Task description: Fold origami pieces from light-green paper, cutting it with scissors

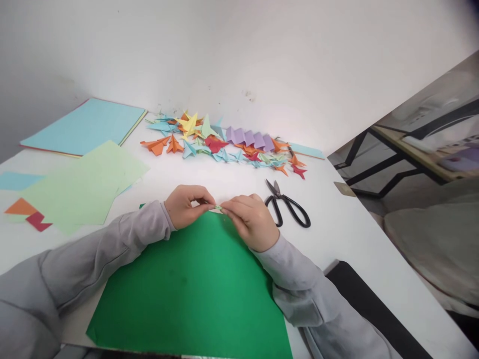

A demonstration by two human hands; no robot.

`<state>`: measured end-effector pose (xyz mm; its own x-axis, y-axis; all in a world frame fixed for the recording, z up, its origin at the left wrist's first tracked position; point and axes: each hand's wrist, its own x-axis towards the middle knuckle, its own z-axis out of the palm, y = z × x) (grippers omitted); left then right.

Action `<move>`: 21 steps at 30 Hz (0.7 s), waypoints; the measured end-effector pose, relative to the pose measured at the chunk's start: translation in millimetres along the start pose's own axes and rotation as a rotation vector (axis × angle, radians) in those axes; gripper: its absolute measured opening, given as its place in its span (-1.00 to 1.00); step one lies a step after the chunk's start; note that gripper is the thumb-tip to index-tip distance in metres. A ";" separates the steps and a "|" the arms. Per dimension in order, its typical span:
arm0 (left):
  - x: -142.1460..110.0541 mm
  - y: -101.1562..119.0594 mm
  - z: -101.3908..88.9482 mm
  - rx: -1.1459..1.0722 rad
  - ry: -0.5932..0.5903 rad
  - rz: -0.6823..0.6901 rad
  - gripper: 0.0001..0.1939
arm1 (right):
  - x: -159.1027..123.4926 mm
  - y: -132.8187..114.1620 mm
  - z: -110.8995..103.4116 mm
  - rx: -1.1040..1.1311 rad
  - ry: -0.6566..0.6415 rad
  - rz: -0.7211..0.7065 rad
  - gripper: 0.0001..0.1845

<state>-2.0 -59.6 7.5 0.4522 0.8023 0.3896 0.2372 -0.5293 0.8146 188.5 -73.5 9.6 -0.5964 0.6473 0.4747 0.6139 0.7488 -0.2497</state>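
Between the fingertips of both hands is a small folded piece of light green paper (218,207), mostly covered by the fingers. My left hand (189,205) pinches its left end, thumb against forefinger. From the other side my right hand (251,218) pinches the right end. Both hands are just above the far edge of a large green sheet (183,284) lying on the white table. Black-handled scissors (286,202) lie to the right of my right hand, blades a little apart and pointing away from me.
Folded paper figures in several colours (217,142) lie along the wall. Light green sheets (84,187) and a blue-topped paper stack (88,127) are at left, with orange (21,207) and red scraps (38,222) nearby. A long black object (368,304) lies at right.
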 end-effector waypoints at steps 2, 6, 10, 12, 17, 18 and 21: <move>-1.1 -0.5 1.2 -0.051 0.020 -0.039 -0.88 | -0.1 -1.3 1.4 0.044 -0.008 0.018 -0.79; -1.7 -1.4 1.6 -0.025 -0.025 -0.063 -0.86 | 0.1 -3.4 4.3 0.107 -0.022 0.029 -0.79; -1.6 -1.6 0.4 0.026 -0.044 -0.047 -0.84 | 0.5 -3.3 4.2 0.127 -0.049 0.029 -0.80; -1.8 -1.7 0.4 0.020 -0.044 -0.048 -0.83 | 0.7 -2.4 3.6 0.133 -0.053 0.022 -0.80; -1.7 -1.9 1.2 0.005 -0.050 -0.071 -0.82 | 1.0 -1.0 3.3 0.162 -0.038 0.009 -0.80; -1.5 -2.0 1.1 0.002 -0.053 -0.069 -0.81 | 0.9 -1.0 3.5 0.166 -0.040 0.010 -0.80; -1.3 -2.7 0.6 -0.017 -0.071 -0.066 -0.81 | 0.8 -1.2 4.1 0.186 -0.055 0.023 -0.80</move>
<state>-2.7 -59.3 4.5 0.4964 0.8131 0.3041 0.2537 -0.4709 0.8449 185.2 -73.2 6.9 -0.6135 0.6677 0.4217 0.5249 0.7437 -0.4140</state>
